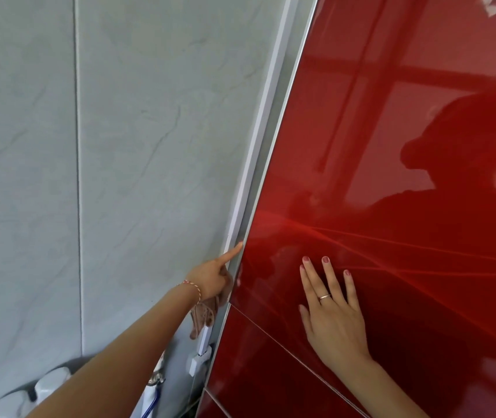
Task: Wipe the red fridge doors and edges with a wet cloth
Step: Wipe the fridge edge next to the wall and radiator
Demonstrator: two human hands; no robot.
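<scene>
Nearest the camera, two bare forearms reach up from the bottom edge. The right hand [332, 312] lies flat on the glossy red fridge door [376, 176], its fingers straight and slightly spread, palm against the surface, holding nothing. A thin ring [324, 296] sits on one finger.

The left hand [210, 279] is at the fridge's left edge [266, 182], a pale metal strip running up the door's side. Its index finger is stretched out with the tip touching that edge, while the other fingers are curled in. Below them hangs a pinkish cloth [203, 318], tucked between the hand and the edge; the curled fingers appear to hold it, though the grip itself is hidden. A red and white thread bracelet [192, 287] circles the left wrist.

A thin seam crosses the red surface just below the hands, separating the upper door from a lower door [255, 372].

Down in the lower left corner, beyond the left forearm, stand some white rounded containers [50, 381], and beside the fridge's base is a white plug or fitting [200, 359], too unclear to name.

Farther off, the grey marbled wall tiles [135, 146] fill the left half, meeting a white trim strip [263, 131] that runs up alongside the fridge. The red door mirrors a dark silhouette and window lines.
</scene>
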